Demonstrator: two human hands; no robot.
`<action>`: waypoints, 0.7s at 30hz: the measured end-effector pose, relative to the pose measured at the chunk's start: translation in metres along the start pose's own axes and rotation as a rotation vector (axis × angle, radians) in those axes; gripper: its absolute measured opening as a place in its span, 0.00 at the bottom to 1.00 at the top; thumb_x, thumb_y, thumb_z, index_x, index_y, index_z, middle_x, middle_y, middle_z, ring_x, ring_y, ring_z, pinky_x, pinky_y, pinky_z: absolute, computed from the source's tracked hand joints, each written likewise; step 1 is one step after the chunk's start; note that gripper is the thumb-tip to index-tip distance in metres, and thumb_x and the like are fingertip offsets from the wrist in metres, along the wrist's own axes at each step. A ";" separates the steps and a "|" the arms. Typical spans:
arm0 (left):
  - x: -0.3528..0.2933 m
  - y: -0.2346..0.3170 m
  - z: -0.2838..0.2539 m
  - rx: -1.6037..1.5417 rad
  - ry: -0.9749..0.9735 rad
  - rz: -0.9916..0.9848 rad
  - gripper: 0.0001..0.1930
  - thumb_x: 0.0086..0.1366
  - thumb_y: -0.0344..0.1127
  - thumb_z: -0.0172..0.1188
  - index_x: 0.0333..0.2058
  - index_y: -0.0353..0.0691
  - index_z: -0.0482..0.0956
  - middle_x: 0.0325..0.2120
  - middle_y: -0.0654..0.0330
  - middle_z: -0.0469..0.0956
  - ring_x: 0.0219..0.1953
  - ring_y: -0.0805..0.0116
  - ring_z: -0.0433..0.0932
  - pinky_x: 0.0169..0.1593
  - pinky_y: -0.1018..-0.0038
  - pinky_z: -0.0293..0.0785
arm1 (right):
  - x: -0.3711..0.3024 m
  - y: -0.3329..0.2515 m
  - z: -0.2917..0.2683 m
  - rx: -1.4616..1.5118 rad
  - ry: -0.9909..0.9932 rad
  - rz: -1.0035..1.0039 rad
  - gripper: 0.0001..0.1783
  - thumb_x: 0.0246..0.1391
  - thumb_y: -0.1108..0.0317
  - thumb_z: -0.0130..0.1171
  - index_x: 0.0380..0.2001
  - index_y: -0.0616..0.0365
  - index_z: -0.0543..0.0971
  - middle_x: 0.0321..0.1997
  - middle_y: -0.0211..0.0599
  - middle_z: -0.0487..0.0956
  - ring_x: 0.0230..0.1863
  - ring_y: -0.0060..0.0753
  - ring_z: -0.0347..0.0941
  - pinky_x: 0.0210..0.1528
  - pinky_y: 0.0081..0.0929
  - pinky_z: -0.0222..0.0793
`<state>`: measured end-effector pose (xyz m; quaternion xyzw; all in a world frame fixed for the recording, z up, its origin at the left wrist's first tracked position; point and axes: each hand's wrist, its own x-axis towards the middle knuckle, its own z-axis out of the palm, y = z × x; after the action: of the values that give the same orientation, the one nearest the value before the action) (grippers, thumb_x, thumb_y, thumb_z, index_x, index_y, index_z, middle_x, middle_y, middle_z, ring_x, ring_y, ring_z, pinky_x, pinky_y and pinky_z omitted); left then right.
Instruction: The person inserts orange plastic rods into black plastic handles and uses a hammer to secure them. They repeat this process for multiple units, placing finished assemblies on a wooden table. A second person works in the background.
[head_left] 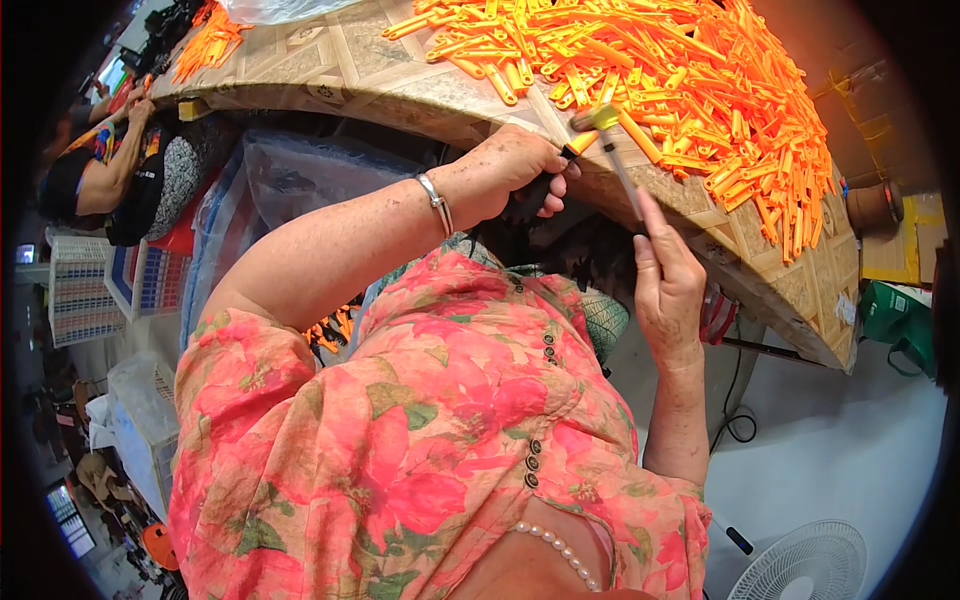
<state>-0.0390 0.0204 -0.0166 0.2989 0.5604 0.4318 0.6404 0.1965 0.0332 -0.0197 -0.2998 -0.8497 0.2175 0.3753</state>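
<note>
My left hand [508,168] is closed round a black handle-like piece [527,200] at the near edge of the table. An orange plastic piece [580,145] sticks out of its upper end, past my thumb. In my right hand [665,270] is a small hammer [622,172] with a thin grey shaft, held between thumb and fingers. Its yellowish head is at the tip of the orange piece; whether they touch I cannot tell. Just beyond lies a big heap of long, narrow orange plastic pieces [640,80], many with a hole at one end.
The table [340,60] has a wood-patterned cover and a curved-looking edge. A smaller orange pile [212,42] and a co-worker's arm [120,165] are at the far left. White plastic crates [85,290] stand at left. A green bag [898,325] and a white fan [805,565] are at right.
</note>
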 end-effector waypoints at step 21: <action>0.002 0.000 0.000 0.030 0.019 0.026 0.12 0.66 0.33 0.50 0.39 0.29 0.79 0.21 0.63 0.77 0.21 0.74 0.77 0.23 0.79 0.69 | -0.013 0.014 0.009 -0.108 -0.075 0.043 0.32 0.57 0.80 0.55 0.64 0.46 0.69 0.35 0.44 0.76 0.33 0.46 0.75 0.38 0.37 0.71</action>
<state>-0.0388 0.0222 -0.0172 0.3115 0.5691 0.4344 0.6248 0.2017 0.0330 -0.0405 -0.3295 -0.8670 0.1906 0.3217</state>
